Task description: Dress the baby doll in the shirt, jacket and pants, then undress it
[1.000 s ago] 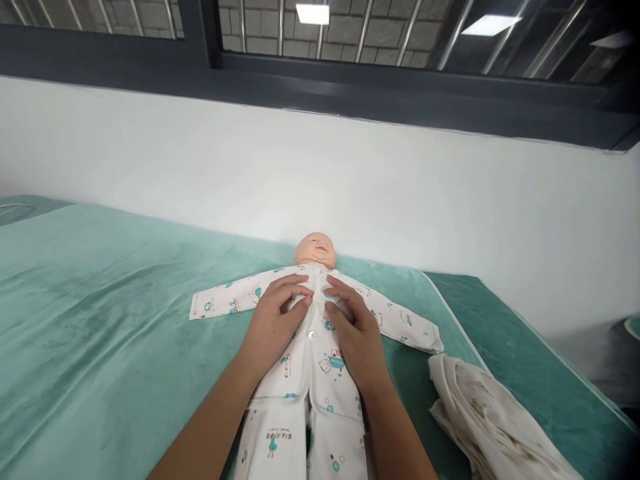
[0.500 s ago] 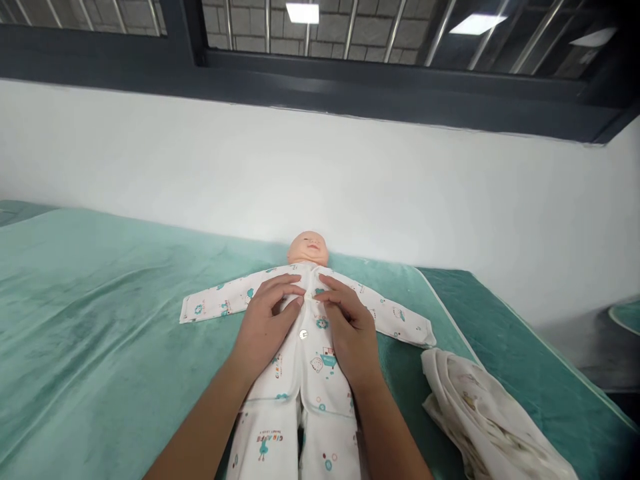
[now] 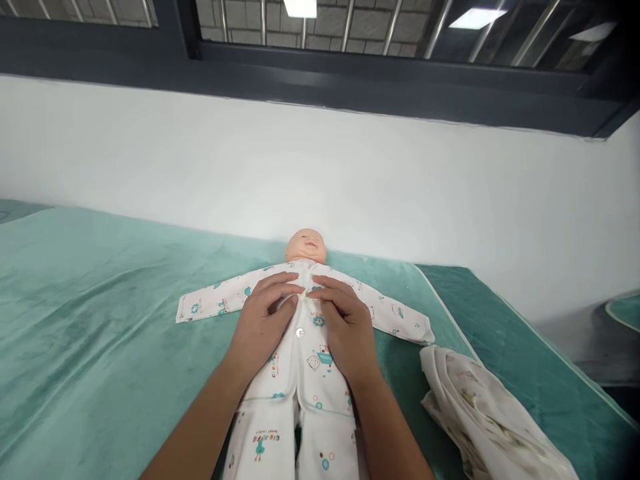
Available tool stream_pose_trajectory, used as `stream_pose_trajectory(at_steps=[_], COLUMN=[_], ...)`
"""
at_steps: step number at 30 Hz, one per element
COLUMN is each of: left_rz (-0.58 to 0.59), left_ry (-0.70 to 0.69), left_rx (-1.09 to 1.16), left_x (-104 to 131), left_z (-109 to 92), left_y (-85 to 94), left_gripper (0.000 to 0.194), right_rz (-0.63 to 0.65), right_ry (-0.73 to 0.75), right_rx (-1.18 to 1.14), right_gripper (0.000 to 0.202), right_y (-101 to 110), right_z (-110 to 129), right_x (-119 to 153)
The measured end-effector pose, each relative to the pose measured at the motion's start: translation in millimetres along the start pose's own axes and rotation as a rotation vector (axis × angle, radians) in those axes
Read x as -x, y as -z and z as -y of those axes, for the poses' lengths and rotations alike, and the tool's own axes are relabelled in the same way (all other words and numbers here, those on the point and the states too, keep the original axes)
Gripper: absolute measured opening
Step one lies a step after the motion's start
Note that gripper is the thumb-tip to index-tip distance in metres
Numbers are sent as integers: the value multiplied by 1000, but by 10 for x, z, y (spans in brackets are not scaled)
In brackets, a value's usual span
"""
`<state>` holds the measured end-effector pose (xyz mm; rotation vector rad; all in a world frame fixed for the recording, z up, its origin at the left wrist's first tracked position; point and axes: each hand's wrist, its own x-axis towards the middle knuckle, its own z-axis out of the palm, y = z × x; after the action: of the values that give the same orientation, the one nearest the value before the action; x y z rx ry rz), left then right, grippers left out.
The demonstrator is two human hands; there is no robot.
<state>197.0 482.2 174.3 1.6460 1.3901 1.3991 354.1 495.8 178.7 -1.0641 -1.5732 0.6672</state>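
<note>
A baby doll lies on its back, dressed in a white printed baby jacket and matching trousers. My left hand is on the left side of the jacket front, thumb and forefinger closed on the fabric edge by a small fastening at the chest. Facing it, my right hand pinches the other edge at the same spot. The fingertips partly cover that fastening. Below them a round button shows on the front seam. Both jacket sleeves stretch out sideways.
A light green blanket covers the surface under the doll, with a darker green padded cover at the right. A bundled white cloth lies by the right sleeve. Behind stands a white wall below a dark window frame.
My fingertips have shifted slightly at the chest fastening, the right ones closer to the left. The whole view has moved a little; doll and clothes lie as before.
</note>
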Motion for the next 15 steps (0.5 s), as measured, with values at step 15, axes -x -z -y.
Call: stream_pose_trajectory(at_steps=[15], left_rz=[-19], left_ry=[-240], left_rx=[-237], left_x=[59], left_z=[14], left_y=[-42], left_gripper=[37], right_rz=[60], right_ry=[113], right_rx=[268], right_gripper=[34], right_y=[-23], right_z=[10], right_x=[-1])
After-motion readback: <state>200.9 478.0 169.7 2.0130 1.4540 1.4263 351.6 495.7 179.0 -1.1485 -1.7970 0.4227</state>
